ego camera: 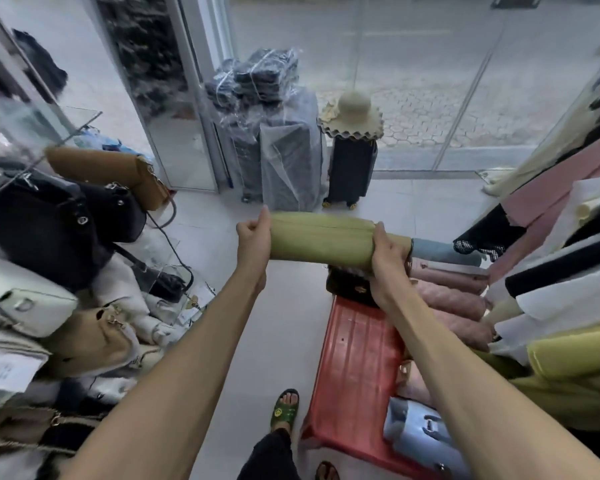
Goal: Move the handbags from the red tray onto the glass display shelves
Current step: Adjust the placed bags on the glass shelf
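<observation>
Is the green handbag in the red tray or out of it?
Out. The left hand and right hand hold the green handbag by its ends, lifted clear of the red tray.

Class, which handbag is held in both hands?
The olive handbag, gripped at its ends by left hand and right hand; the black handbag and blue handbag lie on the red tray.

Bare floor (284, 323) between shelves (82, 115) and tray (357, 358)

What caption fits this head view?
Left hand and right hand hold a green handbag near the red tray and glass shelves.
</observation>
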`<state>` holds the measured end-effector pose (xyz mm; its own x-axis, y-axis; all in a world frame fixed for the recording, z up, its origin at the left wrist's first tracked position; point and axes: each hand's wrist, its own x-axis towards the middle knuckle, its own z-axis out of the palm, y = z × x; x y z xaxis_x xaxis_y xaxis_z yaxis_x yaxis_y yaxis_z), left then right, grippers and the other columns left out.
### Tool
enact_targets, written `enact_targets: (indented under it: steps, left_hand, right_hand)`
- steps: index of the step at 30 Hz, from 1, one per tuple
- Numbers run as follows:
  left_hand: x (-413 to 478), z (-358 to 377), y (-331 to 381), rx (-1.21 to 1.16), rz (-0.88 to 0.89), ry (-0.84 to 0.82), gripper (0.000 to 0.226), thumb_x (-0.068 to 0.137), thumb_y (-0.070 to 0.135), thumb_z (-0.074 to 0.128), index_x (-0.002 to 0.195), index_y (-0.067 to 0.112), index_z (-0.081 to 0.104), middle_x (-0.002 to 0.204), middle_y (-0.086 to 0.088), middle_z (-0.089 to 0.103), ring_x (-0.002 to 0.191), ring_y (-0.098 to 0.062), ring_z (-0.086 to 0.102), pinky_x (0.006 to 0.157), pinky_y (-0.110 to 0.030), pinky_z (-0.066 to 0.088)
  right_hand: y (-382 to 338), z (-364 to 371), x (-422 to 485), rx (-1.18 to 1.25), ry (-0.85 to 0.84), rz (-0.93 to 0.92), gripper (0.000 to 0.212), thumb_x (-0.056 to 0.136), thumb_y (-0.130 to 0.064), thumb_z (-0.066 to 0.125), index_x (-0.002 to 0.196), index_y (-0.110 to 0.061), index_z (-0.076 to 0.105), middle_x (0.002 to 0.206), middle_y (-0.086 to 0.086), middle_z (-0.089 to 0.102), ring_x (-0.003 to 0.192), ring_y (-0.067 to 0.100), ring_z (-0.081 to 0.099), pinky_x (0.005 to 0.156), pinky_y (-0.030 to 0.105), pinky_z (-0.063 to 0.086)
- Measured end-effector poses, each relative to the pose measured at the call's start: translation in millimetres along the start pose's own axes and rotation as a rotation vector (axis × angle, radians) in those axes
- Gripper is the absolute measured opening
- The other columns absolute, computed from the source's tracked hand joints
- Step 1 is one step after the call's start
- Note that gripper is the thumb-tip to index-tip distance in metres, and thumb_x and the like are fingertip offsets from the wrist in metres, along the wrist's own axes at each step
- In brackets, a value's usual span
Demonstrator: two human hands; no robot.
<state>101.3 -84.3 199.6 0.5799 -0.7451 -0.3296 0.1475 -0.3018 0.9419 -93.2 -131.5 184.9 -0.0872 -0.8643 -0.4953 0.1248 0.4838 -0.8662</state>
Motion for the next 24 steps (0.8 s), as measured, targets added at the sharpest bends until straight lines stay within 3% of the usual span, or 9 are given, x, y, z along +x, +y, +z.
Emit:
enact_targets:
  steps: [2, 5, 8, 11, 15, 18, 20, 22, 24]
  left_hand:
    - [-9, -9, 18, 0.0, 0.029, 0.011, 0.049, 0.099, 0.06, 0.046, 0.121, 0.017, 0.044, 0.116, 0.001, 0.052, 0.106, -0.014, 0.05, 0.085, -0.03, 0.038]
    - [-19, -32, 40, -0.001, 0.059, 0.023, 0.053, 0.095, 0.066, 0.048, 0.121, 0.019, 0.05, 0.123, 0.001, 0.054, 0.113, -0.017, 0.051, 0.088, -0.032, 0.036]
    - [-31, -53, 47, -0.015, 0.15, 0.046, 0.042, 0.094, 0.055, 0.059, 0.118, 0.021, 0.059, 0.12, 0.004, 0.059, 0.116, -0.016, 0.054, 0.081, -0.027, 0.039]
    - [-44, -77, 49, -0.026, 0.266, 0.045, 0.033, 0.095, 0.048, 0.061, 0.118, 0.024, 0.063, 0.115, 0.011, 0.059, 0.118, -0.012, 0.053, 0.083, -0.023, 0.037]
    - [-65, -114, 63, -0.037, 0.359, -0.014, 0.057, 0.083, 0.05, 0.069, 0.136, 0.033, 0.054, 0.137, 0.011, 0.054, 0.126, -0.005, 0.048, 0.103, -0.026, 0.036]
    - [-82, -145, 78, -0.006, 0.405, 0.043, 0.066, 0.093, 0.045, 0.066, 0.151, 0.04, 0.037, 0.151, 0.007, 0.042, 0.134, -0.01, 0.043, 0.111, -0.028, 0.035]
    - [-95, -164, 86, 0.024, 0.425, 0.152, 0.064, 0.096, 0.049, 0.061, 0.153, 0.04, 0.034, 0.148, 0.006, 0.044, 0.129, -0.01, 0.047, 0.104, -0.024, 0.043]
    - [-107, -180, 91, -0.029, 0.43, 0.278, 0.058, 0.095, 0.051, 0.06, 0.145, 0.031, 0.039, 0.141, 0.002, 0.049, 0.111, -0.004, 0.054, 0.074, -0.009, 0.049]
    - [-118, -195, 95, -0.119, 0.412, 0.399, 0.051, 0.094, 0.055, 0.059, 0.129, 0.024, 0.04, 0.132, -0.001, 0.054, 0.099, -0.001, 0.054, 0.058, -0.009, 0.047]
  right_hand:
    - [-8, 6, -10, -0.008, -0.021, -0.022, 0.061, 0.103, -0.056, 0.047, 0.145, -0.013, 0.034, 0.118, 0.001, 0.05, 0.112, 0.021, 0.055, 0.108, 0.043, 0.048]
    - [-20, 15, -26, -0.034, -0.068, -0.005, 0.075, 0.099, -0.065, 0.045, 0.145, -0.007, 0.034, 0.123, 0.008, 0.053, 0.112, 0.028, 0.061, 0.103, 0.049, 0.053]
    - [-36, 25, -43, -0.057, -0.108, 0.008, 0.082, 0.096, -0.069, 0.045, 0.148, -0.006, 0.037, 0.136, 0.015, 0.053, 0.113, 0.036, 0.064, 0.081, 0.047, 0.062]
    - [-54, 35, -55, -0.113, -0.164, -0.009, 0.078, 0.099, -0.066, 0.043, 0.147, -0.005, 0.041, 0.137, 0.013, 0.051, 0.12, 0.036, 0.06, 0.063, 0.037, 0.059]
    - [-78, 58, -76, -0.095, -0.293, -0.02, 0.072, 0.101, -0.064, 0.043, 0.147, -0.008, 0.041, 0.135, 0.011, 0.047, 0.116, 0.032, 0.056, 0.079, 0.044, 0.061]
    - [-88, 79, -103, -0.092, -0.406, -0.016, 0.075, 0.095, -0.073, 0.046, 0.142, -0.015, 0.044, 0.136, 0.011, 0.051, 0.114, 0.033, 0.06, 0.087, 0.054, 0.061]
    - [-95, 93, -124, -0.109, -0.459, -0.057, 0.072, 0.091, -0.078, 0.046, 0.133, -0.019, 0.046, 0.13, 0.009, 0.054, 0.116, 0.033, 0.061, 0.091, 0.055, 0.06]
    - [-101, 107, -143, -0.149, -0.473, -0.125, 0.074, 0.093, -0.079, 0.039, 0.138, -0.021, 0.046, 0.126, 0.005, 0.056, 0.118, 0.029, 0.061, 0.1, 0.049, 0.055]
    - [-106, 121, -161, -0.206, -0.511, -0.208, 0.081, 0.095, -0.08, 0.03, 0.144, -0.019, 0.053, 0.128, 0.001, 0.063, 0.116, 0.023, 0.063, 0.099, 0.039, 0.052]
